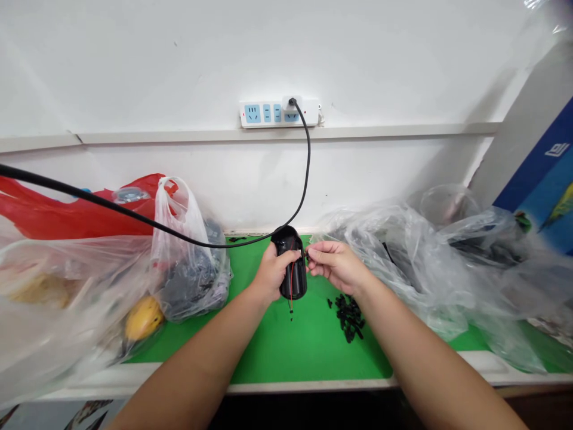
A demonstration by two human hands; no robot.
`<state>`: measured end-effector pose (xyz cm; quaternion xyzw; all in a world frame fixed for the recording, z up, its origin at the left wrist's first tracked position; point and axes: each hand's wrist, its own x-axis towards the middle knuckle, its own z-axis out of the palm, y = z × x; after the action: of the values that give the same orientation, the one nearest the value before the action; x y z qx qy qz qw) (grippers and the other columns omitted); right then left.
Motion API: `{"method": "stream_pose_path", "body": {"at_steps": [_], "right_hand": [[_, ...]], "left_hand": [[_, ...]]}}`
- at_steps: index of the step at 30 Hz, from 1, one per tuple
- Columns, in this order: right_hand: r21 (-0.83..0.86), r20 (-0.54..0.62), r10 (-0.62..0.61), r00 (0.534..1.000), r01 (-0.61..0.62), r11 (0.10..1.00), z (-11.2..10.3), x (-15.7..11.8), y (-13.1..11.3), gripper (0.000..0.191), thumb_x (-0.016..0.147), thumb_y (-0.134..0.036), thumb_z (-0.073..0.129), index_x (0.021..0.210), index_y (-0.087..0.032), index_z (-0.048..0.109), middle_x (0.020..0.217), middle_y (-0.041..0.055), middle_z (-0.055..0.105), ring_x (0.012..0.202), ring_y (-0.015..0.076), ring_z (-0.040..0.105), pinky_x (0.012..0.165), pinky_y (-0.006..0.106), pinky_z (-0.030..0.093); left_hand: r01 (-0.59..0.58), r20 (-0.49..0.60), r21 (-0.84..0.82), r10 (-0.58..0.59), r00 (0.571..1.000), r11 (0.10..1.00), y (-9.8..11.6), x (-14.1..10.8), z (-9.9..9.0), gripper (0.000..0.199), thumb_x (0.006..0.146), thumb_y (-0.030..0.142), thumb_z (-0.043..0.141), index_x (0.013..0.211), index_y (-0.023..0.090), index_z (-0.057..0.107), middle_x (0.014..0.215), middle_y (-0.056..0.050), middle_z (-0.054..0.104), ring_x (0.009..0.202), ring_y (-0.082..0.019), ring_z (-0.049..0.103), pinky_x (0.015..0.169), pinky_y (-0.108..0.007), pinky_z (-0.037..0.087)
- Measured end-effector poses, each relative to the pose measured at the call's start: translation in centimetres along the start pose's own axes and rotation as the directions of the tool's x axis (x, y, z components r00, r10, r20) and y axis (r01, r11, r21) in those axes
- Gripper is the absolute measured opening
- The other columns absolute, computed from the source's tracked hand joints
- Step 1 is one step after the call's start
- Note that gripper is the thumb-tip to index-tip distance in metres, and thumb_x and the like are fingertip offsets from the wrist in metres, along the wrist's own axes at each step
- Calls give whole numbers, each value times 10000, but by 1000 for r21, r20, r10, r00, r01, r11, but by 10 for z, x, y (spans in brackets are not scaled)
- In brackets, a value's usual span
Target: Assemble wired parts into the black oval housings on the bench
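A black, rounded housing (293, 280) is held above the green table surface (286, 352). My left hand (274, 270) wraps round its left side, with the thumb across the front. Thin red and black wires (292, 286) run down the housing and hang below its lower edge. At the housing's right edge, my right hand (333, 261) is closed in a pinch; whatever sits between its thumb and forefinger is too small to name. A pile of small black parts (350, 316) lies on the green surface below my right hand.
Clear plastic bags (412, 257) spread along the right. At left stand a white bag of dark parts (188, 263), a red bag (89, 212) and a yellow piece (143, 319). A black cable (179, 236) hangs from the wall power strip (268, 113).
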<state>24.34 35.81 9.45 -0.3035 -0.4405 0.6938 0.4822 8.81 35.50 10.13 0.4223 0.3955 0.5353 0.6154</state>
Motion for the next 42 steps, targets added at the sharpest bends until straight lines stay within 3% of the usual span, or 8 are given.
{"method": "stream_pose_path", "body": {"at_steps": [17,26,33,35,38,40,42], "right_hand": [[-7,-104,12,995,-13,1000,5,-1,0,341,575,-281,829,801,-88,661,602,30,630,509,79,605,518,166,557],[-31,-116,-14,993,11,999,7,0,3,348,574,-287,827,801,-86,658,593,20,621,503,72,593,515,176,554],[-197,-140,-75,987,46,979,8,1,7,414,592,-387,801,840,-95,645,596,14,605,503,90,571,510,219,509],[-375,-128,-145,981,87,923,12,-1,9,371,698,-456,708,813,-110,642,575,3,571,476,77,522,479,209,449],[-685,-25,-353,935,241,687,20,-5,12,357,843,-454,540,710,-131,615,583,10,525,530,72,469,514,202,369],[-794,65,-452,889,320,516,25,-7,16,336,889,-399,474,716,-139,600,648,26,527,623,88,477,591,211,365],[-834,112,-472,875,340,434,27,-7,20,291,914,-349,422,792,-148,594,728,39,539,698,104,493,655,222,371]], "left_hand": [[-56,4,43,56,998,998,-1,2,-2,449,598,198,715,989,197,493,757,42,576,552,-95,565,562,-253,505],[-96,25,95,94,995,991,-2,3,-3,472,592,208,716,1003,195,482,765,30,586,595,-123,584,563,-262,511],[-113,38,116,109,993,987,-2,3,-2,431,617,222,706,964,191,452,715,34,565,542,-133,583,541,-289,514],[-102,35,116,99,994,988,-2,3,-2,435,628,235,694,970,200,427,692,39,557,509,-147,579,516,-306,507],[-139,-9,152,142,990,979,-2,6,-4,401,623,231,690,938,193,445,683,42,543,519,-131,562,514,-268,480],[-188,-40,183,198,979,965,-2,8,-6,346,612,218,691,885,177,482,692,39,533,567,-109,542,543,-232,460],[-217,-44,206,231,972,954,-2,9,-8,303,610,215,690,844,165,505,701,34,529,606,-100,522,568,-215,446]]}}
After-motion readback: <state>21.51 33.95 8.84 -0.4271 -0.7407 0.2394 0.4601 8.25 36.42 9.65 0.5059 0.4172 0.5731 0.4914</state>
